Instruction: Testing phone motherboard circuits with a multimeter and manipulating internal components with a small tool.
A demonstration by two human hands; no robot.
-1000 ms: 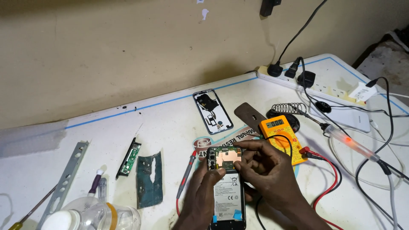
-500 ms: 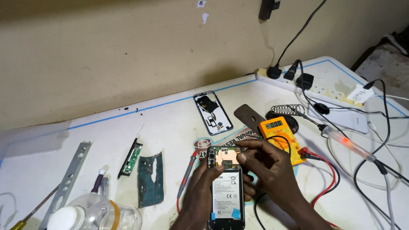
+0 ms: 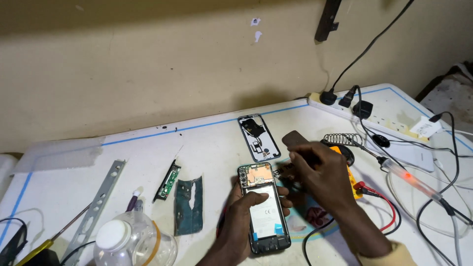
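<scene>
Left hand (image 3: 241, 216) grips the opened phone (image 3: 263, 209) flat on the tabletop (image 3: 207, 143), near centre. Right hand (image 3: 320, 172) hovers just right of it, fingers curled, grasp unclear. Light, rigid, fragile: best held by its edges.

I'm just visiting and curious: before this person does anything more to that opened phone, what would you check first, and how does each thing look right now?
1. Opened phone steadied: ok, left hand grips its left edge.
2. Right hand clear of the phone: ok, it sits to its right, over the yellow meter.
3. What the right hand holds: cannot tell.
4. Phone's innards exposed: ok, battery and board show.
5. Soldering iron out of the way: ok, it lies apart, red light on.
6. Red leads clear of the phone: ok.
</scene>
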